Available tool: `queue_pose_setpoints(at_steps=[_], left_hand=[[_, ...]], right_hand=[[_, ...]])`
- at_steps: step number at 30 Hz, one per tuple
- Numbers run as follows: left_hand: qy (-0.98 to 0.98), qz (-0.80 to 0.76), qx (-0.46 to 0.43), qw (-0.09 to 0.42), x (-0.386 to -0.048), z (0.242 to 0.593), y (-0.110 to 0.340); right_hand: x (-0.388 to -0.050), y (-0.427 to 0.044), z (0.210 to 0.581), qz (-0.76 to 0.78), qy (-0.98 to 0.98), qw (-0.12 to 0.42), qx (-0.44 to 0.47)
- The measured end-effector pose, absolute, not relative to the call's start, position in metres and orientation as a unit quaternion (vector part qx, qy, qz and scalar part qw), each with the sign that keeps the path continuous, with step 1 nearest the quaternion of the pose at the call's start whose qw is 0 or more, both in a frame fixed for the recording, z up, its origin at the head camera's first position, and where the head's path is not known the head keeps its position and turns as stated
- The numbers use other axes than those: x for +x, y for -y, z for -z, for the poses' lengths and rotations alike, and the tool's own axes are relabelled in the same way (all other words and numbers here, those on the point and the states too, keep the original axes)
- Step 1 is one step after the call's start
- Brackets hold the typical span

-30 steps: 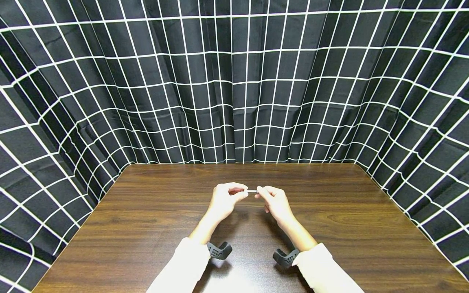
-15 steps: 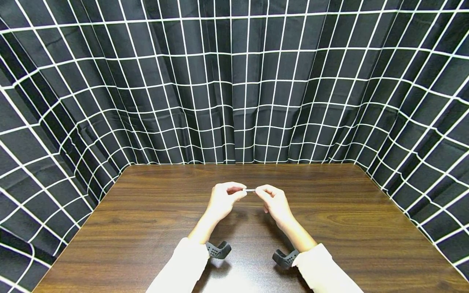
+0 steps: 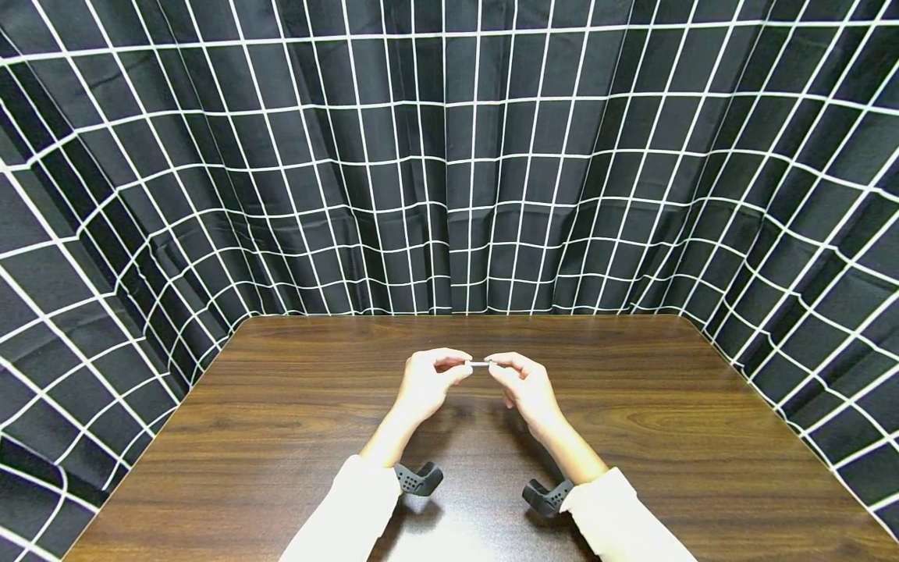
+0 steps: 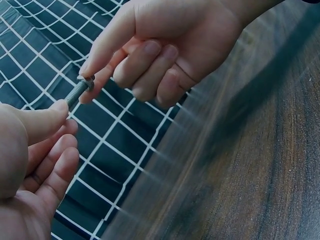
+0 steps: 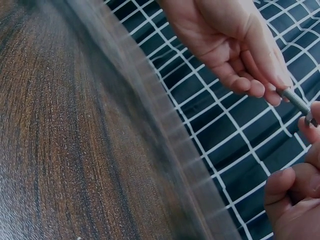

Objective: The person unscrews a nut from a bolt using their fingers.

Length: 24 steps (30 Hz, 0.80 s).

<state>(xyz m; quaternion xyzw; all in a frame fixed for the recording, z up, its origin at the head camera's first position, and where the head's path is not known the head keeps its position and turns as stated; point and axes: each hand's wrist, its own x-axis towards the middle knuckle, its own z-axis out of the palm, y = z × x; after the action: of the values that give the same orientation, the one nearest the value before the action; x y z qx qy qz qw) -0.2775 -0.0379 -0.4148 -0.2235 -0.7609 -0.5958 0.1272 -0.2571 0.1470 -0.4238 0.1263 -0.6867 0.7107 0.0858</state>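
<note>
One small threaded bolt (image 4: 76, 95) lies between your hands, held up clear of the counter (image 3: 281, 429) and roughly level in the head view; your left hand (image 3: 427, 384) pinches one end between thumb and fingers; your right hand (image 3: 528, 390) has thumb and forefinger closed about the nut-like piece (image 5: 311, 121) at the other end, its remaining fingers curled toward the palm.

As for progress, this much looks done: you have the bolt off the counter, steadied from both sides; a stretch of bare thread shows between your left fingers and the nut-like piece. Whether that piece is a loose nut or the bolt's own head, the pictures do not settle; if it is a nut, you appear to be working near one end of the thread, though whether it is just started or almost off cannot be told; if it is a head, nothing seems fitted on the visible thread. Letting go and setting the bolt down are steps not yet done.
</note>
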Motion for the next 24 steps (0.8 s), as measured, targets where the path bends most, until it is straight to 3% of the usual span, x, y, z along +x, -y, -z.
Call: queue_pose_setpoints(at_steps=[24], left_hand=[[0.768, 0.583, -0.229, 0.134, -0.2782, 0.4151, 0.0385]], right_hand=[[-0.2550, -0.1488, 0.4233, -0.709, 0.675, 0.116, 0.171]])
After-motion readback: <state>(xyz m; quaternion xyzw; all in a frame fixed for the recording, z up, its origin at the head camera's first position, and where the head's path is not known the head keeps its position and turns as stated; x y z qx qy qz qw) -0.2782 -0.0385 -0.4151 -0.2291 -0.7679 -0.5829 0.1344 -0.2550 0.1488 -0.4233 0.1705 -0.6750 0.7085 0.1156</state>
